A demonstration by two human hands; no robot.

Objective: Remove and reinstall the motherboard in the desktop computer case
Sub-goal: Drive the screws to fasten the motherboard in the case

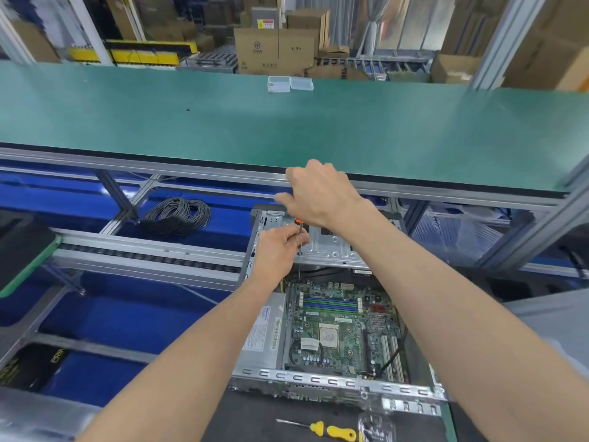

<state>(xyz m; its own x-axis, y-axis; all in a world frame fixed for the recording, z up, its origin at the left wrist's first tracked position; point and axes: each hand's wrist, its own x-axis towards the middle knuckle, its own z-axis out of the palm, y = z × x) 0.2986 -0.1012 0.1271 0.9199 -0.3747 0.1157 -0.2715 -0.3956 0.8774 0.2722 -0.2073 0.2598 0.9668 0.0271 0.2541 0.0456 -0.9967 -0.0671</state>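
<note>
At the far left of the frame a dark pad with a green edge (22,250) sits on an aluminium frame above blue bins (95,314). Just right of it, in the middle left, a coil of black cable (178,215) lies in one bin. A long green workbench (223,122) crosses the upper half of the frame, with clear plastic boxes (290,83) near its far edge and stacked cardboard cartons (277,49) behind it in a warehouse-like room.

In the centre, the left hand (280,247) has its fingers curled round the thin shaft of a screwdriver (300,250), pinching it partway down. The right hand (318,193) is above it, fingers clenched over the orange handle top, which is mostly hidden. The shaft's tip reaches down to the far left corner of the motherboard (338,327), which lies flat inside the open desktop case (318,378) in the lower centre, below both hands. A metal drive cage (328,244) sits just behind the fingers.

At the bottom, a yellow-handled screwdriver (322,430) lies on a black mat (271,416).
</note>
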